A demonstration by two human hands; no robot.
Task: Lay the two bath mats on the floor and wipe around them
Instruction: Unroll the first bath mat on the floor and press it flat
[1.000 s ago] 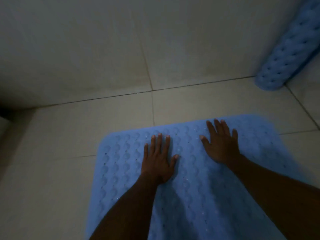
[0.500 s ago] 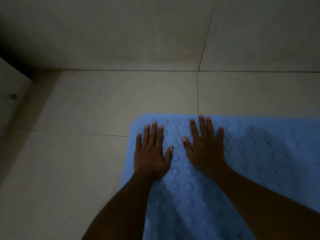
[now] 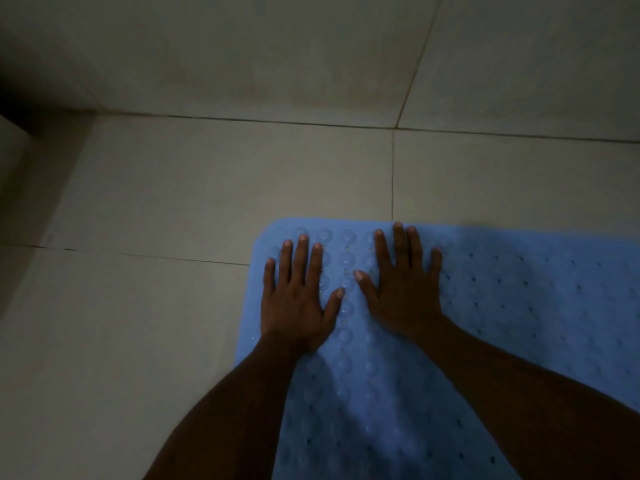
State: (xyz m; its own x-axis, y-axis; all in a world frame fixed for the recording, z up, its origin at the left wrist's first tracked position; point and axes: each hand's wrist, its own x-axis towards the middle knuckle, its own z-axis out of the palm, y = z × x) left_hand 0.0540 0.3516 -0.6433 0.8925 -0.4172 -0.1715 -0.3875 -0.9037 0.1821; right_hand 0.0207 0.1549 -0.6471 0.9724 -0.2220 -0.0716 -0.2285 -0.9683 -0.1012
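Note:
A light blue bath mat (image 3: 519, 306) with round bumps and small holes lies flat on the pale tiled floor (image 3: 173, 202). My left hand (image 3: 298, 299) presses flat on the mat near its far left corner, fingers straight and spread. My right hand (image 3: 403, 289) presses flat beside it, fingers reaching the mat's far edge. Both forearms stretch over the mat. Only this one mat is in view.
A tiled wall (image 3: 242, 53) rises just beyond the mat's far edge. A dark corner and a pale ledge (image 3: 14, 140) sit at the far left. Bare floor tiles lie left of the mat.
My view has swung left, so the rolled second mat at the far right has left the frame. Both hands have slid to the mat's far left corner and sit closer together.

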